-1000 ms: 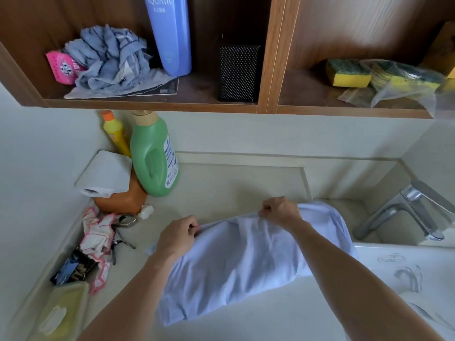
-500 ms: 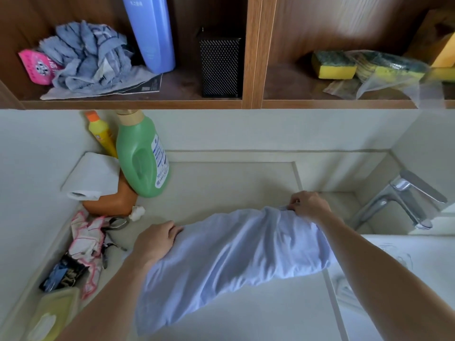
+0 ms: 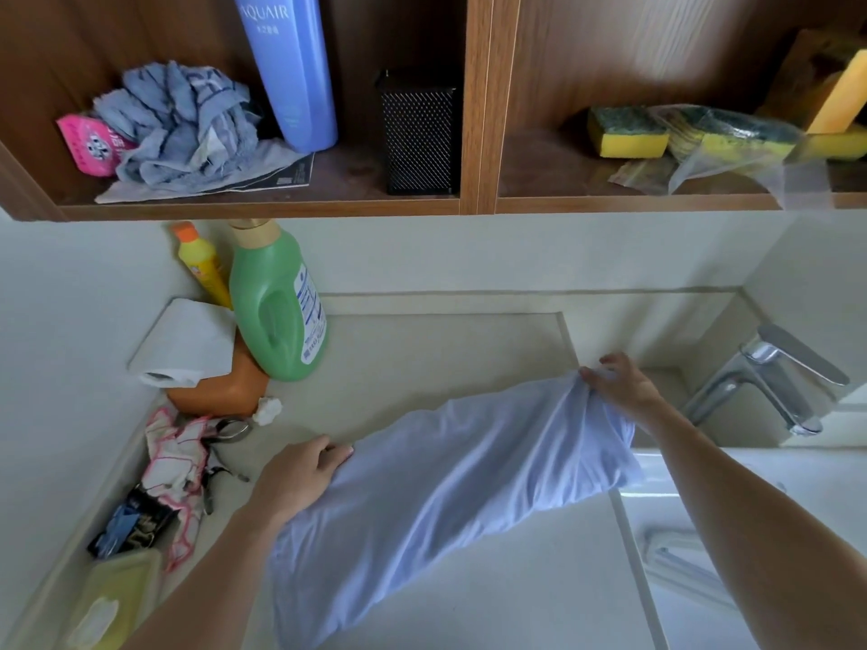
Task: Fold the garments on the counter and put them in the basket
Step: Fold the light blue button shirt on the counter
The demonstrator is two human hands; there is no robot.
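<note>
Garment: the pale blue garment (image 3: 445, 485) lies slantwise on the counter (image 3: 445, 349), wrinkled and only loosely doubled.
Hands: the left hand (image 3: 300, 480) grips its left edge; the right hand (image 3: 619, 387) pinches the bunched far end near the faucet (image 3: 760, 368).
Progress: early, by my judgement. Folding is unfinished and no basket is in view.

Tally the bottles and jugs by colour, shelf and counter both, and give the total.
Blue bottle: 1
Green bottle: 1
Yellow bottle: 1
Orange jug, partly under the paper roll: 1
Total: 4
</note>
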